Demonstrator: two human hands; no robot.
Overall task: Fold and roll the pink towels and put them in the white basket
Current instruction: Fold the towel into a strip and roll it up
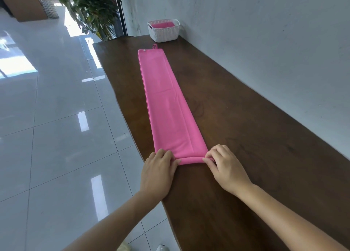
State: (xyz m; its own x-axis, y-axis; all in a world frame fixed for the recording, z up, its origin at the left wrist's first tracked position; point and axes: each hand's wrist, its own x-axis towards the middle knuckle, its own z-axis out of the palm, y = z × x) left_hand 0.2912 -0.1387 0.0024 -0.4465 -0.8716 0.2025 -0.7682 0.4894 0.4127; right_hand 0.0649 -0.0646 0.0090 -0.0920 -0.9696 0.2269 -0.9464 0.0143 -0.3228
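Left hand point(158, 172) and right hand point(226, 170) each pinch a corner of the pink towel's point(166, 107) rolled near end, low centre. The folded strip runs up-frame along the table point(255, 137) toward the white basket point(163, 31), top centre.

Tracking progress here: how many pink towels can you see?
2. One pink towel lies as a long folded strip on the table; a second towel sits in the white basket beyond it. The basket may hide more.
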